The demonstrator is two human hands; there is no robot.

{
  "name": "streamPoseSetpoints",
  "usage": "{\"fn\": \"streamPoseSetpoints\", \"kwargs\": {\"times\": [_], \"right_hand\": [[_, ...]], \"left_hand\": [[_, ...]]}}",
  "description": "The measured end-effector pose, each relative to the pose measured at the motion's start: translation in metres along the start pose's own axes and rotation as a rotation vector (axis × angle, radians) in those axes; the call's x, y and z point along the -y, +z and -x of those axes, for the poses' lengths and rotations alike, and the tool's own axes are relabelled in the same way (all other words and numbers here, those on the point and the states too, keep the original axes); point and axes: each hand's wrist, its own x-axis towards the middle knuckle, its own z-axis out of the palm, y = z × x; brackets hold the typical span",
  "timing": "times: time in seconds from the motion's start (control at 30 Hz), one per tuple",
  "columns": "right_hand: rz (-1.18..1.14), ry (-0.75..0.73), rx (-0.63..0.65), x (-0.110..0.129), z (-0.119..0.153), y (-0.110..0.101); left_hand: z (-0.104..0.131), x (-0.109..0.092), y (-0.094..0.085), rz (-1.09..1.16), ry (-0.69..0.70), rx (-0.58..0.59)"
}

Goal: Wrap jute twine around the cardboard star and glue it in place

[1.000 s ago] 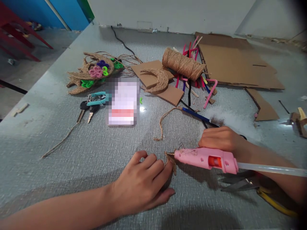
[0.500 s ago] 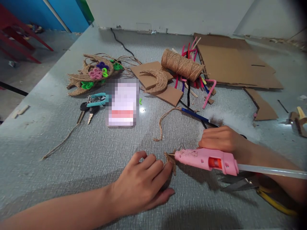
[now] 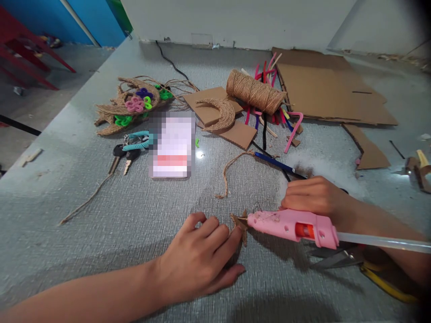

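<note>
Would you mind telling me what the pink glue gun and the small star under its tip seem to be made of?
The glue gun looks like glossy pink moulded plastic with a metallic nozzle. The small star, touched by the left hand, appears to be matte brown cardboard, possibly jute-wrapped; too small to be sure.

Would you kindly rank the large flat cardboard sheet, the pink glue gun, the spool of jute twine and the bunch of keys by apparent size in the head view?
1. Large flat cardboard sheet.
2. Pink glue gun and spool of jute twine: unsure, since the gun lies nearer the camera.
3. Bunch of keys, smallest.
</note>
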Motion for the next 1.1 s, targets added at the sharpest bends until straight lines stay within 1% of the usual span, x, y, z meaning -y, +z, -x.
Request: {"fn": "streamPoseSetpoints", "kwargs": {"times": [0.17,0.33,0.5,0.6,0.7,0.77,0.83,0.93,1.0,1.03,1.1], "right_hand": [[0.006,0.007,0.027,-0.001,0.002,-0.001],[0.006,0.009,0.014,-0.001,0.003,-0.002],[-0.005,0.011,0.046,-0.001,0.003,-0.009],[-0.028,0.043,0.008,-0.003,0.005,-0.011],[-0.096,0.102,-0.056,-0.007,0.006,-0.01],[-0.147,0.147,-0.136,-0.012,0.006,-0.009],[-0.208,0.246,-0.245,-0.021,0.007,-0.009],[-0.291,0.531,-0.445,-0.04,0.012,-0.016],[-0.284,0.693,-0.555,-0.055,0.018,-0.023],[-0.267,0.751,-0.578,-0.062,0.021,-0.026],[-0.247,0.854,-0.57,-0.077,0.029,-0.029]], "left_hand": [[-0.001,0.0,0.0,0.023,-0.009,-0.007],[0.0,0.0,0.0,0.02,-0.004,-0.007],[0.0,0.0,0.0,0.016,-0.003,-0.006],[0.0,0.0,0.0,0.013,-0.002,-0.007],[0.0,0.0,0.001,0.014,-0.004,-0.007],[0.0,0.0,0.001,0.026,-0.007,0.005],[0.001,0.001,0.001,0.047,0.002,0.022],[0.0,0.001,0.002,0.068,0.012,0.043],[0.0,0.001,0.002,0.069,0.011,0.041],[-0.001,0.001,0.002,0.067,0.011,0.038],[-0.001,0.001,0.001,0.063,0.015,0.031]]}}
